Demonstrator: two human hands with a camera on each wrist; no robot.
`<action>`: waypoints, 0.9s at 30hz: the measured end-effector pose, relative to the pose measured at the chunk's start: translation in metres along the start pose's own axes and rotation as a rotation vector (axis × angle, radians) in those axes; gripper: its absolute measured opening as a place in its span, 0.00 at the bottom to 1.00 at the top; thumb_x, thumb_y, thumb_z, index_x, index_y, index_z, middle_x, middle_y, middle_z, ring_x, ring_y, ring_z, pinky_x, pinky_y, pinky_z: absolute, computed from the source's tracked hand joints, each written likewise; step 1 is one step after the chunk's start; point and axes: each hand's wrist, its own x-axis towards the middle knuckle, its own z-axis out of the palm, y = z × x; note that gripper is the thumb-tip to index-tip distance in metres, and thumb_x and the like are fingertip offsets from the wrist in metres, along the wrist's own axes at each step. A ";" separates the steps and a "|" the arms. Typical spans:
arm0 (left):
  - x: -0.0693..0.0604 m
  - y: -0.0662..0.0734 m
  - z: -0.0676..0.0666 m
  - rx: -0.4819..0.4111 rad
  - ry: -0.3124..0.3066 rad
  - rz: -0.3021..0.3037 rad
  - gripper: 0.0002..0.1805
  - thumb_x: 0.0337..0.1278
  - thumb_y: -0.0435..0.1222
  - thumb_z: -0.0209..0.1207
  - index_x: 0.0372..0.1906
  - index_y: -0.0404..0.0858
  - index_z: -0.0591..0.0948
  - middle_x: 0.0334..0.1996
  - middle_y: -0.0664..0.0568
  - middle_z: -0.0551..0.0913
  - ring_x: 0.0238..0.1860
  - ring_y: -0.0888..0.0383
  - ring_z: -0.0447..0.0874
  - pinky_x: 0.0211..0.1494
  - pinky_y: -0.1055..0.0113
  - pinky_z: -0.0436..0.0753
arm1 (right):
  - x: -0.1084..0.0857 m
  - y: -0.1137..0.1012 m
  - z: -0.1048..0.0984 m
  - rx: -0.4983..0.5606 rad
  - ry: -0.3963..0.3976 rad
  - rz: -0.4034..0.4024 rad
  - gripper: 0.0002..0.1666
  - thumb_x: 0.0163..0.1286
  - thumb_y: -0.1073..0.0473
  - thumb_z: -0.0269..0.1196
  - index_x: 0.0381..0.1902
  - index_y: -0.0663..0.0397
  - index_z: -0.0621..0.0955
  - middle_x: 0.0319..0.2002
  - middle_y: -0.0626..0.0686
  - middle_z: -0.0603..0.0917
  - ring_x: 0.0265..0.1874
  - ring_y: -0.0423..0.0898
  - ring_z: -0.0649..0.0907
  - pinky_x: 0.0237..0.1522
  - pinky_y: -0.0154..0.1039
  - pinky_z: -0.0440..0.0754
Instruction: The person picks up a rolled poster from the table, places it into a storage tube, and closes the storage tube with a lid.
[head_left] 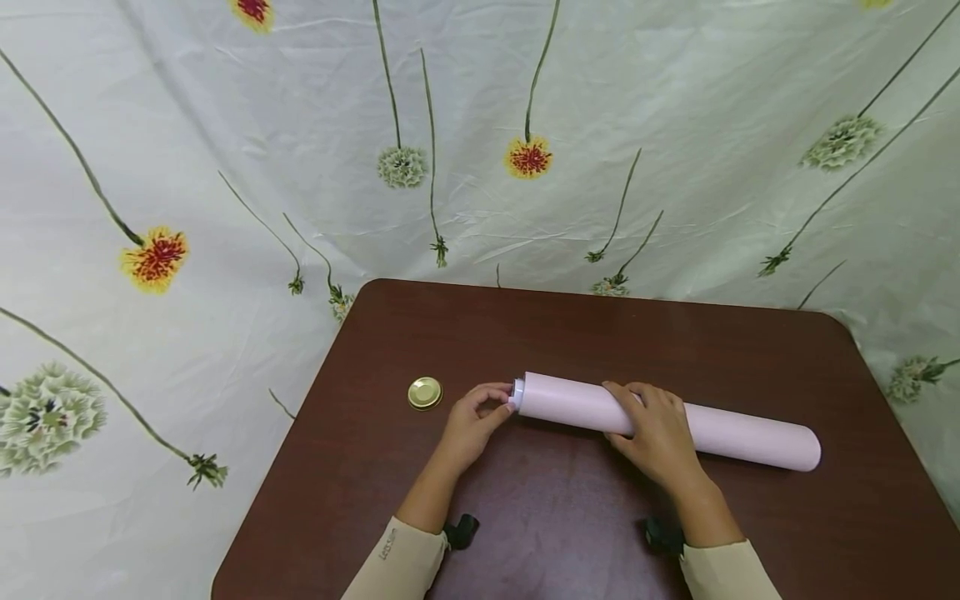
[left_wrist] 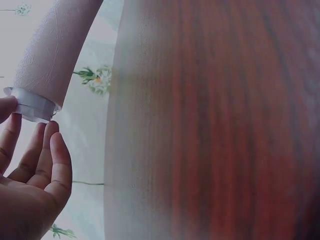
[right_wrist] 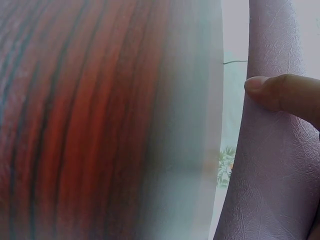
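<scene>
A long pale pink roll (head_left: pixel 742 435) of textured sheet lies across the table. From its left end protrudes a short whitish inner piece (left_wrist: pixel 35 106), possibly a core or an inner roll. My left hand (head_left: pixel 467 429) pinches this piece between thumb and fingers; in the left wrist view, the thumb is on one side and the fingertips touch its rim. Around the roll's middle, my right hand (head_left: pixel 662 429) holds from above, with the thumb (right_wrist: pixel 285 92) pressed on the near side. Most of that hand's other fingers are hidden in the right wrist view.
A round gold lid (head_left: pixel 425 392) lies on the dark brown table (head_left: pixel 570 517), left of my left hand. Behind the table hangs a pale floral cloth (head_left: pixel 480 100). Dark straps (head_left: pixel 462 531) sit at both wrists, beside the beige sleeves (head_left: pixel 401 562).
</scene>
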 end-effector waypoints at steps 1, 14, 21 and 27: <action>0.000 0.000 0.000 0.006 -0.006 -0.004 0.04 0.61 0.33 0.67 0.38 0.37 0.85 0.57 0.48 0.84 0.46 0.51 0.85 0.40 0.75 0.79 | 0.000 0.000 0.000 0.001 -0.001 0.001 0.51 0.42 0.56 0.84 0.67 0.42 0.76 0.51 0.60 0.81 0.53 0.60 0.81 0.59 0.62 0.68; 0.000 -0.002 -0.002 0.029 -0.091 0.002 0.05 0.63 0.34 0.65 0.41 0.38 0.87 0.58 0.50 0.85 0.56 0.52 0.82 0.47 0.76 0.80 | 0.000 -0.001 0.001 -0.005 -0.005 -0.014 0.51 0.42 0.55 0.84 0.66 0.41 0.76 0.50 0.59 0.81 0.52 0.59 0.81 0.58 0.62 0.69; -0.001 -0.002 -0.003 0.054 -0.134 0.006 0.05 0.65 0.33 0.62 0.41 0.38 0.87 0.59 0.50 0.84 0.63 0.51 0.79 0.53 0.75 0.79 | 0.000 -0.002 0.003 -0.006 -0.012 -0.014 0.51 0.42 0.55 0.84 0.66 0.41 0.76 0.50 0.59 0.81 0.53 0.59 0.81 0.59 0.62 0.68; -0.003 -0.001 -0.002 0.081 -0.169 -0.017 0.09 0.63 0.31 0.60 0.44 0.36 0.87 0.63 0.47 0.81 0.63 0.48 0.79 0.52 0.74 0.79 | 0.000 -0.002 0.004 -0.002 -0.017 -0.010 0.50 0.43 0.55 0.84 0.66 0.42 0.76 0.50 0.59 0.81 0.53 0.59 0.81 0.59 0.62 0.68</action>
